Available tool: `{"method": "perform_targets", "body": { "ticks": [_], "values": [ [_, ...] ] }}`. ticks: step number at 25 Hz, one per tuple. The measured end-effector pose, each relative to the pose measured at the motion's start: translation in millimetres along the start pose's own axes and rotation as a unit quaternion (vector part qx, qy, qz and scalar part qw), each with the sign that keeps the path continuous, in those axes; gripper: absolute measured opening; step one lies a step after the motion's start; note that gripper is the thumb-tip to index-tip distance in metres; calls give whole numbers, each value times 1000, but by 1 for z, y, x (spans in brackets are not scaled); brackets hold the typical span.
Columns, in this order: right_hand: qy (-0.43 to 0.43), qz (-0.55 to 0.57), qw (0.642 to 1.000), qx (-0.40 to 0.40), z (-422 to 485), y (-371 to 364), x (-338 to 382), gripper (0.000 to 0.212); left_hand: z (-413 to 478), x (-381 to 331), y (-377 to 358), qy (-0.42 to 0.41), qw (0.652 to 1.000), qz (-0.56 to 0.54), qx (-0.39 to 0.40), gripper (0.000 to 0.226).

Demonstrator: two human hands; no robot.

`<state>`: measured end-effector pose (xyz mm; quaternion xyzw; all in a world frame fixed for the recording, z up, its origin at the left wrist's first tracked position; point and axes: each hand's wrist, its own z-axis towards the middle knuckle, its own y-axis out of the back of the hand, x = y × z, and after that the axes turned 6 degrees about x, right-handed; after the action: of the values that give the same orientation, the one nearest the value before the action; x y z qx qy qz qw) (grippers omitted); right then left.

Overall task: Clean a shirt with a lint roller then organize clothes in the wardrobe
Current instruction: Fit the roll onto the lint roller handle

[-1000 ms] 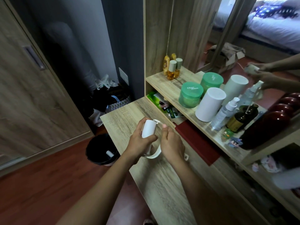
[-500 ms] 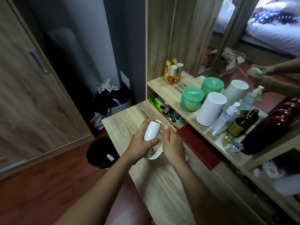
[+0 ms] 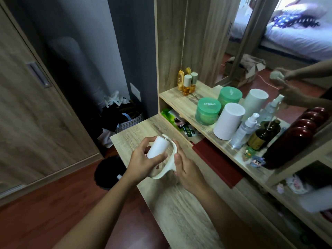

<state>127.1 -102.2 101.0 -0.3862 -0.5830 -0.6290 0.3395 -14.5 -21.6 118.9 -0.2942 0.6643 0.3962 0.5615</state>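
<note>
1. White plastic lint roller (image 3: 159, 147): a cylindrical roll in a curved handle frame. It is held tilted above the light wood-grain desk top (image 3: 179, 209), just below frame centre.
2. Left hand (image 3: 143, 159): fingers and thumb are wrapped round the roll.
3. Right hand (image 3: 186, 169): close against the left hand, gripping the curved handle frame from the 3 o'clock side.
4. Green translucent lidded jar (image 3: 207, 112): on the wooden shelf (image 3: 179, 97), at 2 o'clock from the hands.
5. White cylindrical container (image 3: 228, 121): just beside the jar, on its 3 o'clock side.
6. Clear spray bottle (image 3: 244, 130) and dark amber glass bottle (image 3: 264, 133): further along the shelf towards 3 o'clock.
7. Two small amber bottles with pale caps (image 3: 188, 83): at the shelf's far end, at 12 o'clock.
8. Black round waste bin (image 3: 107, 173): on the red-brown floor, at 9 o'clock from the hands.
9. Wood-grain sliding door with grey recessed handle (image 3: 36, 114): at the frame's 9 o'clock edge.
</note>
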Motion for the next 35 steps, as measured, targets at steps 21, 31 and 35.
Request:
{"method": "perform_targets", "body": {
  "ticks": [21,31,35],
  "values": [
    [-29,171,983,-58,-10,-38,-23,45,6,-32,21,-52,952,292,75,102],
    [-13,190,979,-67,3,-46,-16,39,11,-37,27,-154,932,327,-24,54],
    [5,196,979,-64,18,-57,-15,40,10,-24,42,-165,899,405,11,60]
  ]
}}
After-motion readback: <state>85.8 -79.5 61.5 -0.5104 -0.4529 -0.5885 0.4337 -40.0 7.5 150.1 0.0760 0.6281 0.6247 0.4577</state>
